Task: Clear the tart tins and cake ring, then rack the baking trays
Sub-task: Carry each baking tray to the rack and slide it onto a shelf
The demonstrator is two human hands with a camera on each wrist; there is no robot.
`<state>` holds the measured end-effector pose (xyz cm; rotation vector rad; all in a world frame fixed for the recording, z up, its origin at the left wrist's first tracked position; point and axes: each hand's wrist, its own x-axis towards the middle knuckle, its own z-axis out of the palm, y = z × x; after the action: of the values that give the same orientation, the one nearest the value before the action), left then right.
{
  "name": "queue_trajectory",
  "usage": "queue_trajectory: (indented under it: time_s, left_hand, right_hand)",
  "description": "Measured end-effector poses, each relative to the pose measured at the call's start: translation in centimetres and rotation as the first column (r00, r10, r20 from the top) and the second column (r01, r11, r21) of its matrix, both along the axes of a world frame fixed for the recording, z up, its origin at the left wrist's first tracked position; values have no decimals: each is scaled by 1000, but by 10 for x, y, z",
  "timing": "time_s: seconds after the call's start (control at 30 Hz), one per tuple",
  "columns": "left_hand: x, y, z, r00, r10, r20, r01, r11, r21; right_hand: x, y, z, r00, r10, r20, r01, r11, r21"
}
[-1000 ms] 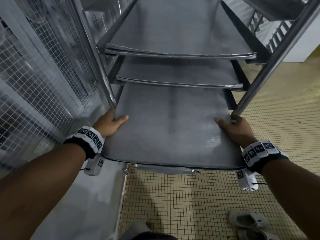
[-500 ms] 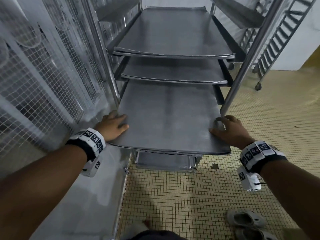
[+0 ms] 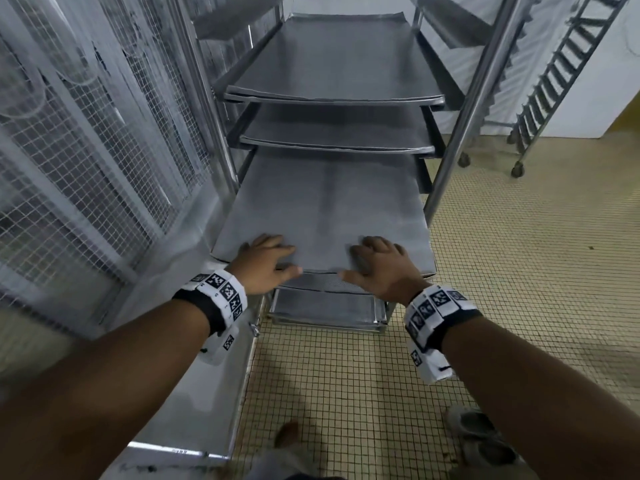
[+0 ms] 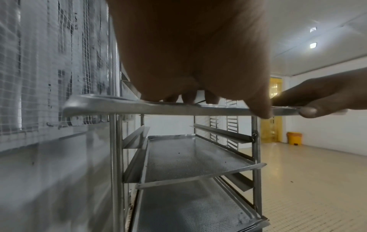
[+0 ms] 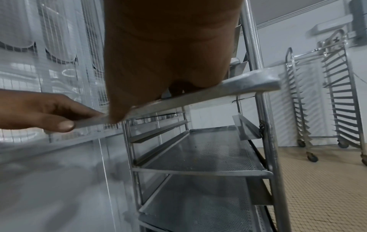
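A flat grey baking tray [image 3: 322, 202] sits part-way in the steel rack [image 3: 464, 109], and its near end sticks out toward me. My left hand [image 3: 266, 261] and right hand [image 3: 377, 268] rest side by side on that near end. Their fingers lie flat on top and the thumbs sit against the front rim. The left wrist view shows the rim [image 4: 178, 110] under my palm, and the right wrist view shows it [image 5: 248, 84] too. Two more trays [image 3: 332, 60] sit on the runners above. No tart tins or cake ring are in view.
Perforated trays [image 3: 325, 306] fill the lower runners under my hands. A wire-mesh wall [image 3: 86, 150] runs close along the left. A second wheeled rack [image 3: 554, 81] stands at the back right on the tiled floor. Shoes [image 3: 481, 434] lie by my right arm.
The tray has slid further into the rack. Both hands have shifted from its side edges to the near front edge, closer together.
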<state>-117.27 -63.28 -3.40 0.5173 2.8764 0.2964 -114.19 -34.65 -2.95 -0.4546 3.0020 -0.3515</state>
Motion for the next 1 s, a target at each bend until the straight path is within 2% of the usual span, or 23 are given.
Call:
queue_trajectory:
  time_s: [0.23, 0.6, 1.0]
  left_hand:
    - [-2, -6, -9, 1000, -18, -4, 18, 1000, 2]
    - [-51, 3, -6, 1000, -19, 6, 19, 998, 57]
    - [-129, 6, -11, 992, -119, -36, 116, 991, -58]
  right_hand:
    - [-5, 10, -16, 996, 84, -25, -81, 992, 100]
    - [-54, 18, -17, 999, 46, 18, -48, 996, 76]
    - [-127, 25, -18, 999, 38, -9, -38, 998, 57]
